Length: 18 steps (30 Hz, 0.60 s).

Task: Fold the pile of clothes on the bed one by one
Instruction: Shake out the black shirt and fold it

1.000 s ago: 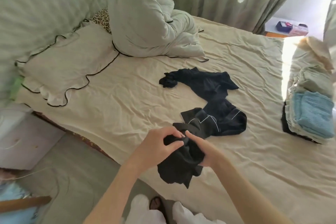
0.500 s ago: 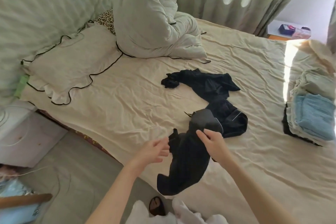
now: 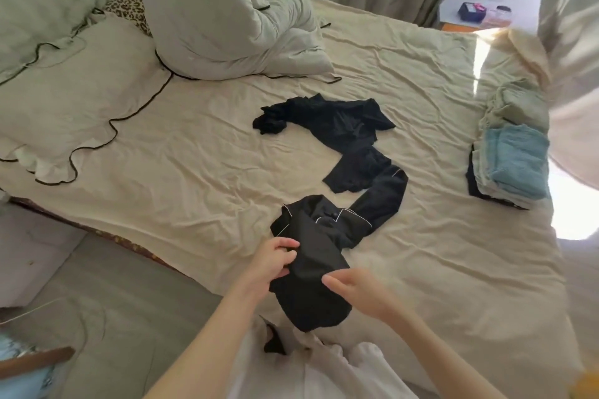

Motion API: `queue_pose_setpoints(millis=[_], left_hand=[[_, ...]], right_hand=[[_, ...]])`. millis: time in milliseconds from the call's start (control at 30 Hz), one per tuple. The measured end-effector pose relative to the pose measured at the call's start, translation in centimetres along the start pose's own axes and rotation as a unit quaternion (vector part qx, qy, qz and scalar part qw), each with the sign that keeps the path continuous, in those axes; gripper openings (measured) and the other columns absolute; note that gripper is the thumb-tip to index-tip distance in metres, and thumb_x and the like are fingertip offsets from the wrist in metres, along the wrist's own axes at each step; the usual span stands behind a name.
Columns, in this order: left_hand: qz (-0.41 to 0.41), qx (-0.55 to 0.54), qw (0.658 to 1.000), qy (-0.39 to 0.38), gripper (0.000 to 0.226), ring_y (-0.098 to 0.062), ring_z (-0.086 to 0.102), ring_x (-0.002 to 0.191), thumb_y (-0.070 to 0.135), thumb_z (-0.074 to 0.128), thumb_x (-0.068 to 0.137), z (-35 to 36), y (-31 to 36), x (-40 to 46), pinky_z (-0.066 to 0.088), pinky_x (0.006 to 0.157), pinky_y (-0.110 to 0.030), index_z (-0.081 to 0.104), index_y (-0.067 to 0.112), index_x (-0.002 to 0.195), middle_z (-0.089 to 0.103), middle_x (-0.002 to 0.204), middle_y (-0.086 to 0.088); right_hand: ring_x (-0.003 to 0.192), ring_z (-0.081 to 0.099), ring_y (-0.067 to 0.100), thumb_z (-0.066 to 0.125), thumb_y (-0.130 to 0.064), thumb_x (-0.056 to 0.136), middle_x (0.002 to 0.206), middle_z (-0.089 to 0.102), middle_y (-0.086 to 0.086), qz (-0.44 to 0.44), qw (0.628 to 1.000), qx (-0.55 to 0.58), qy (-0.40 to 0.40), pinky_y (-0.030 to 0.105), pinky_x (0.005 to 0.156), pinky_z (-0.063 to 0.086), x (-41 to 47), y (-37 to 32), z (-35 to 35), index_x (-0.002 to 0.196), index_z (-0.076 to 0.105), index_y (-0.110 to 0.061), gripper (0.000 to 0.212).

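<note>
We're partway through, judging by how things lie. At the right edge of the cream, wrinkled bed sheet (image 3: 201, 172) sits a stack of folded clothes (image 3: 512, 152), pale green and grey pieces w/ a light blue towelling one on top, so several items look done.

In hand now: a black satin pyjama top with thin white piping (image 3: 321, 236), near the front edge of the bed. Its collar end lies bunched on the sheet, one sleeve trails away to the right, and the lower part hangs off the edge toward our legs. Our left hand (image 3: 275, 259) is clenched on the fabric at its left side, fingers curled into the cloth. Our right hand (image 3: 353, 288) is at the cloth's right edge, fingers loosely extended toward it; can't tell whether it pinches the fabric or only touches it.

Left to do: this top isn't spread out yet, no fold made in it. Beyond it, approx mid-bed, a second dark crumpled garment (image 3: 343, 136) lies unfolded, touching or just beside the trailing sleeve; could be more than one piece, can't tell. So at least two items remain.
</note>
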<state>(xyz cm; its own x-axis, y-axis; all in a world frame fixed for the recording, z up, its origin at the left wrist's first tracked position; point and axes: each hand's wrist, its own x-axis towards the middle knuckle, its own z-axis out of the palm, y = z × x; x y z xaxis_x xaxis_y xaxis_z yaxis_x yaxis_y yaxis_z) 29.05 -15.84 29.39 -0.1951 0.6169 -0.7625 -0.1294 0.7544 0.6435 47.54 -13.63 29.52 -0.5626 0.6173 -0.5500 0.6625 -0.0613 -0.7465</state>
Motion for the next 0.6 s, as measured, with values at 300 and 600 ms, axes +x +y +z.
queue_pose_setpoints(millis=[300, 600], left_hand=[[-0.095, 0.28, 0.95, -0.101, 0.024, -0.014, 0.06, 0.093, 0.015, 0.048, 0.095, -1.7, -7.0, 1.8, 0.047, 0.069, -0.016, 0.055, 0.015, 0.118, 0.059, 0.106, -0.002], [0.149, 0.41, 0.898, 0.062, 0.034, -0.021, 0.047, 0.122, 0.014, 0.043, 0.097, 1.5, -6.2, 17.6, 0.038, 0.104, -0.035, 0.051, 0.013, 0.129, 0.051, 0.133, -0.005]], right_hand=[[0.083, 0.057, 0.022, 0.044, -0.019, 0.097, 0.101, 0.063, 0.027, 0.176, 0.974, 0.064, 0.124, 0.03, 0.078, 0.046, 6.1, 6.3, -0.9, 0.107, 0.06, 0.008, 0.033], [0.14, 0.026, 0.024, 0.043, -0.034, 0.099, 0.15, 0.036, 0.002, 0.083, 0.968, -0.197, 0.129, 0.044, 0.11, 0.029, 20.5, 12.7, 0.1, 0.143, 0.039, -0.021, 0.046]])
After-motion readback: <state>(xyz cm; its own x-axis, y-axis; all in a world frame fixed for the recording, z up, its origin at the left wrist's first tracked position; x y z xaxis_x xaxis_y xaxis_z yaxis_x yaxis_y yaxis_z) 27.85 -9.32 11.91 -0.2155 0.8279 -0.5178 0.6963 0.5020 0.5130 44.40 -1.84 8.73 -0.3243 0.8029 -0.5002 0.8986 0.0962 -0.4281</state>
